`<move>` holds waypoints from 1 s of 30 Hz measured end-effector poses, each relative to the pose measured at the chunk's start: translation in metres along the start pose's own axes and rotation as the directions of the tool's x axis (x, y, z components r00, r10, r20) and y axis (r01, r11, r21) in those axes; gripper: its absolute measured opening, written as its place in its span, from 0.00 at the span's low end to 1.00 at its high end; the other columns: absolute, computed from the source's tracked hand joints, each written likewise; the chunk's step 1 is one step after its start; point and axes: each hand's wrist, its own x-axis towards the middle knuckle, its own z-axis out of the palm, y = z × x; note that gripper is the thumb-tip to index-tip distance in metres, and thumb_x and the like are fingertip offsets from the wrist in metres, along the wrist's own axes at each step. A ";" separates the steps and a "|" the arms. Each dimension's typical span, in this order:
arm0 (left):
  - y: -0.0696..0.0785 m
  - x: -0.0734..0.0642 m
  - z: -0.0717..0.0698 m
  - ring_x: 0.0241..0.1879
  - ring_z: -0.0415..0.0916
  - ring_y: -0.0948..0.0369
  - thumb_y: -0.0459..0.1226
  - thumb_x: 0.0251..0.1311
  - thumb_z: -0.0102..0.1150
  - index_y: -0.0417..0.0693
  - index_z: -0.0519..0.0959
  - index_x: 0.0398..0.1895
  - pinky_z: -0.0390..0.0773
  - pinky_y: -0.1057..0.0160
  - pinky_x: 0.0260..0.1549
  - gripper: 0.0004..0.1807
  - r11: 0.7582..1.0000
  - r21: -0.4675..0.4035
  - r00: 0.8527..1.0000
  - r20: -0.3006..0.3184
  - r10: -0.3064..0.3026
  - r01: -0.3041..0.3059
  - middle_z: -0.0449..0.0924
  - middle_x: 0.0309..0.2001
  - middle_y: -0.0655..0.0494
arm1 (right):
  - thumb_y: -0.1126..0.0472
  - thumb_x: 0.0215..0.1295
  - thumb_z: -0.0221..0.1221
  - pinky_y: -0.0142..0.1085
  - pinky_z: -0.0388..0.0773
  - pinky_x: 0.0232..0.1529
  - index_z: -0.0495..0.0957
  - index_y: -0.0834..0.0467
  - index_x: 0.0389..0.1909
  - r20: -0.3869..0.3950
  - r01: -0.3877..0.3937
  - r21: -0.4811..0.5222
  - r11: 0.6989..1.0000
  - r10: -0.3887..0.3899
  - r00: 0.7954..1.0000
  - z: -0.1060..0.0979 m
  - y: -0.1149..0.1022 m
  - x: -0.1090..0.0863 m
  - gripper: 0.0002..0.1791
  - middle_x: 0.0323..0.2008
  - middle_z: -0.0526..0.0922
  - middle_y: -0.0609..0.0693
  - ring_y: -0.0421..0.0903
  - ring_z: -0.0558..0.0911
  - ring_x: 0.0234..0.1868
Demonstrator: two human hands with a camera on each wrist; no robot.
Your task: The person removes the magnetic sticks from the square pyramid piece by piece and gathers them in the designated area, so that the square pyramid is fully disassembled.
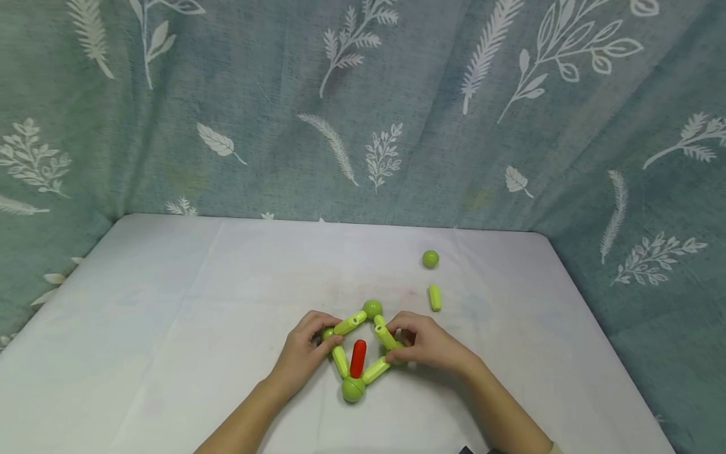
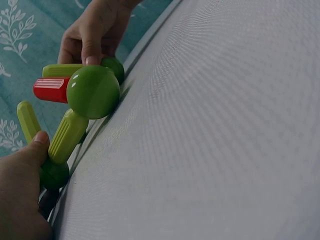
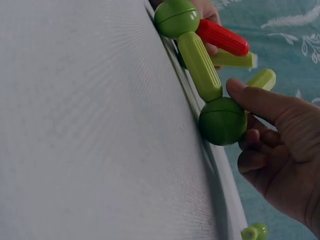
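A four-sided frame of green balls and yellow-green rods lies on the table. My left hand [image 1: 300, 353] grips the frame's left green ball [image 2: 55, 175], with its thumb beside the rods joined there. On the opposite side, my right hand [image 1: 428, 340] holds the right green ball [image 3: 223, 121] between thumb and fingers. From each of these two balls a yellow-green rod [image 1: 386, 337] sticks upward with a free end. The near green ball [image 1: 353, 389] carries a red rod [image 1: 358, 358] pointing up. A far green ball [image 1: 372, 308] closes the frame, touched by neither hand.
Beyond the right hand lie a loose yellow-green rod [image 1: 435, 297] and a loose green ball [image 1: 430, 259]. A white cloth covers the table [image 1: 170, 378]. Patterned green curtain [image 1: 272, 126] hangs behind and at both sides. A small dark object [image 1: 466, 450] shows at the bottom edge.
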 end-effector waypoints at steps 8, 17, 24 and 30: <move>-0.003 -0.003 -0.001 0.44 0.74 0.65 0.36 0.51 0.68 0.53 0.79 0.42 0.76 0.70 0.47 0.14 1.000 0.004 1.000 0.018 0.002 -0.002 0.74 0.42 0.65 | 0.58 0.52 0.69 0.25 0.65 0.22 0.78 0.52 0.36 -0.057 -0.045 -0.033 0.998 0.043 0.997 0.006 -0.003 -0.005 0.12 0.20 0.69 0.42 0.34 0.66 0.22; -0.003 -0.004 0.000 0.43 0.74 0.65 0.36 0.51 0.68 0.53 0.79 0.42 0.76 0.71 0.46 0.14 1.000 -0.014 1.000 0.019 -0.012 0.012 0.74 0.41 0.65 | 0.57 0.54 0.68 0.26 0.67 0.23 0.81 0.56 0.40 -0.132 0.017 -0.047 0.999 -0.023 0.991 0.009 0.003 -0.007 0.13 0.23 0.73 0.41 0.33 0.68 0.24; -0.001 -0.001 0.000 0.42 0.74 0.64 0.35 0.50 0.68 0.52 0.80 0.42 0.77 0.69 0.43 0.14 0.999 -0.014 0.999 0.005 -0.040 0.040 0.75 0.42 0.63 | 0.60 0.50 0.70 0.27 0.72 0.26 0.83 0.59 0.39 -0.221 0.049 -0.056 0.997 -0.060 0.973 0.010 0.006 -0.006 0.14 0.26 0.78 0.45 0.34 0.71 0.26; 0.012 0.002 -0.002 0.42 0.74 0.58 0.29 0.49 0.68 0.44 0.80 0.41 0.78 0.64 0.44 0.14 0.996 0.001 0.996 -0.006 -0.085 0.085 0.76 0.41 0.56 | 0.61 0.49 0.70 0.28 0.75 0.30 0.81 0.60 0.44 -0.266 -0.005 0.026 1.000 0.011 0.964 0.006 0.006 -0.003 0.19 0.29 0.81 0.49 0.36 0.74 0.28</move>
